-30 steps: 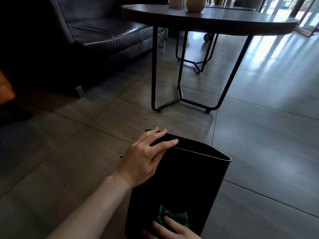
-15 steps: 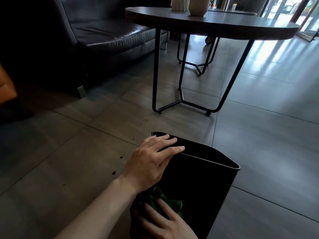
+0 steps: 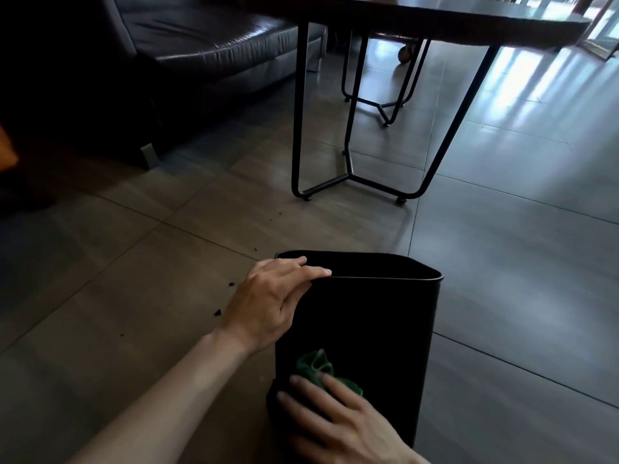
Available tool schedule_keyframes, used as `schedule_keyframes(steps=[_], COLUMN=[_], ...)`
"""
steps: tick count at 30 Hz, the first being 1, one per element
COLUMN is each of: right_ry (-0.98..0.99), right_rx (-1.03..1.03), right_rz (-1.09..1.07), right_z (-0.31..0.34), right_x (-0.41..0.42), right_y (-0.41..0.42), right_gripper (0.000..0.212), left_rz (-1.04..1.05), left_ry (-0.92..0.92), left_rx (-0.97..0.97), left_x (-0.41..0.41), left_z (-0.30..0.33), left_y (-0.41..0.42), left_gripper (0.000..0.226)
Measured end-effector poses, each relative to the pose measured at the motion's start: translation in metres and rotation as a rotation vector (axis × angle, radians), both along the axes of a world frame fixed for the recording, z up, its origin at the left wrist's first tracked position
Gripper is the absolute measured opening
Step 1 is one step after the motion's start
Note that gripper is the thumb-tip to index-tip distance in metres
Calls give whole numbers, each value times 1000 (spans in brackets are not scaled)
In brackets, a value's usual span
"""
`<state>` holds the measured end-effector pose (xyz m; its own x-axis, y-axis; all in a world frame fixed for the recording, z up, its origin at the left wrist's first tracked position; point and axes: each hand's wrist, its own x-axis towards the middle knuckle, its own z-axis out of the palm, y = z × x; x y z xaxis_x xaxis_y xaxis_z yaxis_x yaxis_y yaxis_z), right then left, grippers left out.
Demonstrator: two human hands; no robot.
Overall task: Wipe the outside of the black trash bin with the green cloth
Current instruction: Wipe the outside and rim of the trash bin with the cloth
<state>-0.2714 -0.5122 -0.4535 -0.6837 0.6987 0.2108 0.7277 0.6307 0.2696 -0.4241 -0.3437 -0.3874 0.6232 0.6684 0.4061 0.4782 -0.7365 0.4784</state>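
The black trash bin (image 3: 378, 323) stands upright on the tiled floor, low in the middle of the head view. My left hand (image 3: 268, 306) grips the near left corner of its rim, fingers curled over the edge. My right hand (image 3: 338, 420) presses the crumpled green cloth (image 3: 316, 366) flat against the bin's near side, low on the wall. Most of the cloth is hidden under my fingers.
A round dark table (image 3: 469, 18) on thin black metal legs (image 3: 348, 169) stands just beyond the bin. A dark leather sofa (image 3: 207, 45) fills the upper left. Small dark crumbs (image 3: 217, 311) lie on the floor left of the bin. An orange object (image 3: 6, 149) shows at the left edge.
My right hand with the cloth has slid up the bin's near side and more of it shows. The bin has turned slightly under my left hand, and the view has tilted down.
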Motion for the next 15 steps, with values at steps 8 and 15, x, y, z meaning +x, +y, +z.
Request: schedule_keyframes(steps=[8, 15], right_ry=[81, -23], right_rx=[-7, -276], right_rz=[-15, -26], right_z=[13, 15], right_x=[-21, -5], right_y=[26, -16], right_gripper=[30, 38], left_rz=[-71, -71], left_ry=[-7, -36], left_rx=[29, 4], left_x=[10, 6], left_z=[7, -1], left_y=[-2, 2], left_gripper=[29, 28])
